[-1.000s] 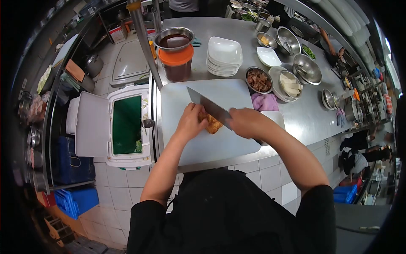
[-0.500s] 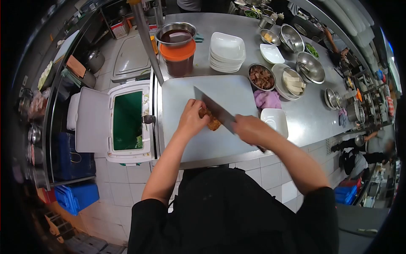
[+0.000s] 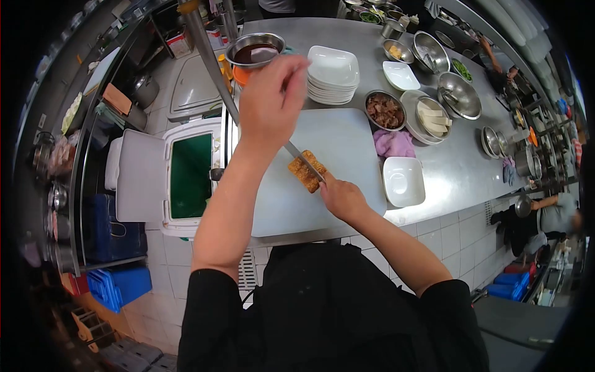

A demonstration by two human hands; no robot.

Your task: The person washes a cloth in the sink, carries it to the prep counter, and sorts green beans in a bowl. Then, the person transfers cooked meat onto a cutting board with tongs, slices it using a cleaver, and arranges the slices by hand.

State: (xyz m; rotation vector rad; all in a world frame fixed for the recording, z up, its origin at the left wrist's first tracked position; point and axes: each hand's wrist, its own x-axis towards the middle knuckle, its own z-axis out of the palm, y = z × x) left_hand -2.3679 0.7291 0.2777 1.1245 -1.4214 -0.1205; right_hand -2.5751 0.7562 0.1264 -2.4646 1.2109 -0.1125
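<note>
On the white cutting board (image 3: 347, 142) lies a golden-brown, crusted block of food (image 3: 304, 177). My right hand (image 3: 345, 199) grips a cleaver (image 3: 304, 160) by its handle. The blade stands nearly edge-on to me and crosses the block diagonally; how deep it sits, I cannot tell. My left hand (image 3: 273, 102) is raised above the blade's far end, blurred by motion. A gap shows between its thumb and fingers, and nothing is visible in it. That hand partly hides the orange-lidded tub (image 3: 240, 77) behind.
Beyond the board stand stacked white dishes (image 3: 333, 65) and a steel bowl of dark liquid (image 3: 255, 53). To the right are a bowl of meat pieces (image 3: 385, 110), a purple cloth (image 3: 394, 144) and a white dish (image 3: 403, 181). An open bin (image 3: 191, 177) sits left.
My left hand has let go of the food and swung up over the cleaver. My right hand has drawn nearer to me and left; the blade has turned from showing its side to nearly edge-on.
</note>
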